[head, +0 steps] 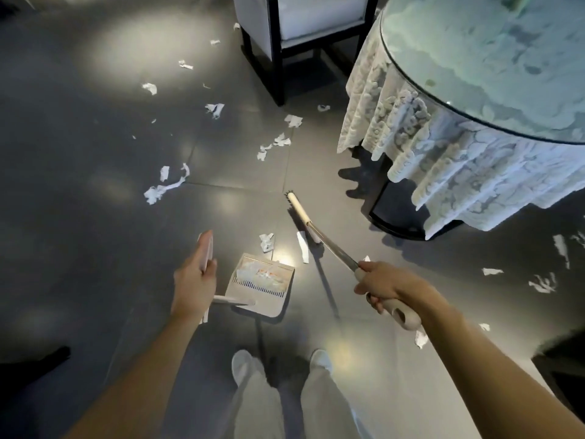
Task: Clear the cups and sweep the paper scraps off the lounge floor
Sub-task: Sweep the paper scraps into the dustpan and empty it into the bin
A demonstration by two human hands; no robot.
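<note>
The right hand [380, 288] is clenched round the grip of the broom [300, 217], whose shaft slopes down and away to a head resting on the floor [95, 217] near the foot of the round table [411, 137]. The left hand [191, 280] holds the upright handle of the dustpan [262, 304]; how tightly cannot be told. The pan sits on the floor just ahead of the person's feet, some paper already in it, its mouth facing away from them. The head's long axis runs away from the person, so its bristle side faces left, and the pan lies to its left and nearer the feet. A paper strip [303, 247] lies just beside the head on that side, and a crumpled scrap [267, 241] lies just off the pan's mouth. A short pull leftward and back should carry both in. More scraps [164, 185] are strewn well beyond, towards the chair [316, 20]. No cups are in view.
</note>
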